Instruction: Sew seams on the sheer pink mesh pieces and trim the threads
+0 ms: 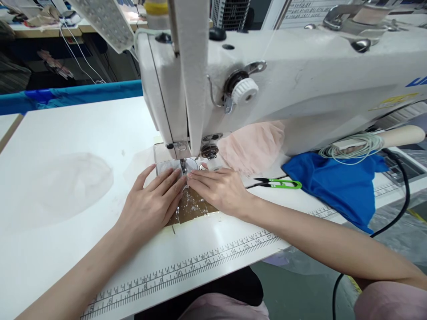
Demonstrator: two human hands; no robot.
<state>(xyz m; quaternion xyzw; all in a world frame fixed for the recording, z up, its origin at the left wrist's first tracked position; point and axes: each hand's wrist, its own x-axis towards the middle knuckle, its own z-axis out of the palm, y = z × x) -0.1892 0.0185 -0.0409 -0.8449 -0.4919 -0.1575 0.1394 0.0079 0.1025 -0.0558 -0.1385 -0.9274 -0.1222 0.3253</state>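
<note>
The small piece of pale thin cloth (167, 165) is at the foot (183, 166) of the sewing machine (300, 80), partly covered by my fingers, so I see only a little of it. My left grip (151, 202) lies palm down with the fingers stretched toward the foot, and my right grip (227, 191) lies flat from the other side, its fingertips almost meeting the left ones. I cannot tell if either one pinches the cloth or only presses on it, because the undersides are hidden. As I judge it, the placing of the cloth is done and the sewing at this place is in hand, but no finished seam is visible, so I cannot say how much of it is left. Below my fingers is a shiny brown plate (195, 209). To the left, on the white table (100, 129), lies a sheer pale piece (80, 182), and behind my right grip, under the machine's arm, lies a pink cloth (255, 144); whether these are finished or waiting, I cannot know. The green snips (283, 183) lie untouched nearby, so any cutting of thread is probably not yet done. Further right there is a blue cloth (336, 182), with a coil of cord (355, 146) near its upper edge.
</note>
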